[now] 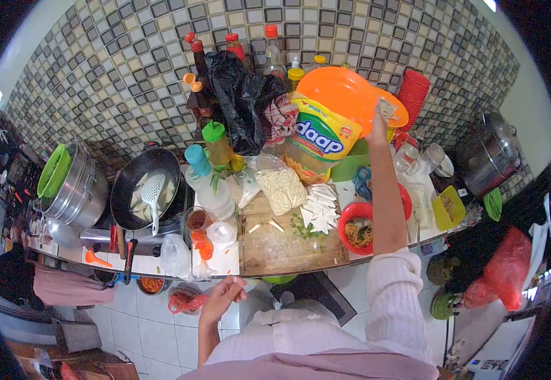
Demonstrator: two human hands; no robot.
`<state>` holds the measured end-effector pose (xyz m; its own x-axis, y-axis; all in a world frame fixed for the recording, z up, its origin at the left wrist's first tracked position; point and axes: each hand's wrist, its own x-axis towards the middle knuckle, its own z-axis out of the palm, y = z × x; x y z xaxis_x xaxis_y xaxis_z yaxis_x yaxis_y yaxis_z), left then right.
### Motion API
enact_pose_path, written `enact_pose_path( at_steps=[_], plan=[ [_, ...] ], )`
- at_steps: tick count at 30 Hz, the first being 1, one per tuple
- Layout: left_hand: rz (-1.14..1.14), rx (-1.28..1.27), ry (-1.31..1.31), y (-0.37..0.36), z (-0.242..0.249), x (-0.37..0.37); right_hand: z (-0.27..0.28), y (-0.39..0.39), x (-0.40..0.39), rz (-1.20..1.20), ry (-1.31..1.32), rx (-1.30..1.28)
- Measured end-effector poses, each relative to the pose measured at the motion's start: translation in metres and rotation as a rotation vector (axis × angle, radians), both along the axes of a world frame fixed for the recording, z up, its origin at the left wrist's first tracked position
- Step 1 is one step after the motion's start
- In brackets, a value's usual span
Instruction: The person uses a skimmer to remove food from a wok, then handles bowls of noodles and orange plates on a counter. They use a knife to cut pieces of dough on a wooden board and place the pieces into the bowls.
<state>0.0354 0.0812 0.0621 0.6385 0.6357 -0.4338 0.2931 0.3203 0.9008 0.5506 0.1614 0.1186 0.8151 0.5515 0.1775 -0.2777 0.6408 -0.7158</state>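
Observation:
My right hand (377, 125) reaches up to the orange plates (335, 87) at the back, its fingers closed around a pale, crumpled piece (387, 109) that is too small to name. Down at the counter's front edge, my left hand (223, 297) hangs with curled fingers and nothing visible in them. Between the hands lies a wooden cutting board (269, 247) with chopped greens (306, 228) and a few pale strips. At its back edge rest a block of dried noodles (281, 189) and white folded triangles (320, 208). Below my right forearm is a red bowl of noodles (349, 244).
A wok (122, 206) holding a white slotted spoon (152, 190) sits on the stove, beside a steel steamer pot (82, 196). Sauce bottles, a black plastic bag (240, 101) and a yellow-green daap pack (320, 136) line the wall. Glass jars (408, 157) stand at right.

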Motion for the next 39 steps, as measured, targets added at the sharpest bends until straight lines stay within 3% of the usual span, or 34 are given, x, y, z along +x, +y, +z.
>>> enact_pose_path(
  at_steps=[5,11,14,16,17,19,20,22,26,32,34,38,39],
  plan=[
    [0.026,-0.004,0.019,-0.003,0.002,-0.004,-0.025,0.003,0.025,0.029,-0.075,0.101],
    [0.026,-0.021,-0.005,-0.005,-0.002,-0.008,-0.033,-0.009,0.023,-0.181,-0.052,-0.065],
    [0.02,-0.019,0.002,-0.005,-0.003,-0.008,-0.06,-0.011,0.047,-0.308,-0.221,-0.293],
    [0.017,-0.012,0.014,-0.005,-0.002,-0.008,-0.075,-0.014,0.067,-0.42,-0.597,-0.745],
    [0.015,-0.005,0.026,-0.005,-0.002,-0.008,-0.08,-0.016,0.075,-0.421,-0.597,-0.744],
    [0.017,-0.013,0.016,-0.005,-0.002,-0.009,-0.078,-0.021,0.076,-0.453,-0.662,-1.092],
    [0.019,-0.021,0.006,-0.005,-0.002,-0.009,-0.08,-0.024,0.074,-0.455,-0.661,-1.094],
    [0.019,-0.024,0.01,-0.005,-0.001,-0.008,-0.057,-0.04,0.043,-0.68,-0.802,-1.252],
    [0.012,-0.028,0.005,-0.004,0.0,-0.006,-0.04,-0.055,0.036,-0.51,-0.54,-1.247],
    [0.003,-0.019,0.025,-0.003,-0.003,-0.003,-0.111,-0.053,0.125,-0.627,-0.867,-1.407],
    [-0.002,-0.018,0.024,-0.003,-0.003,-0.002,-0.116,-0.058,0.127,-0.396,-0.551,-0.959],
    [-0.017,-0.005,0.026,-0.003,0.0,-0.001,-0.127,-0.087,0.136,-0.199,-0.431,-0.878],
    [-0.017,-0.005,0.026,-0.003,-0.001,-0.001,-0.098,-0.09,0.108,-0.141,-0.203,-0.761]
  ],
)
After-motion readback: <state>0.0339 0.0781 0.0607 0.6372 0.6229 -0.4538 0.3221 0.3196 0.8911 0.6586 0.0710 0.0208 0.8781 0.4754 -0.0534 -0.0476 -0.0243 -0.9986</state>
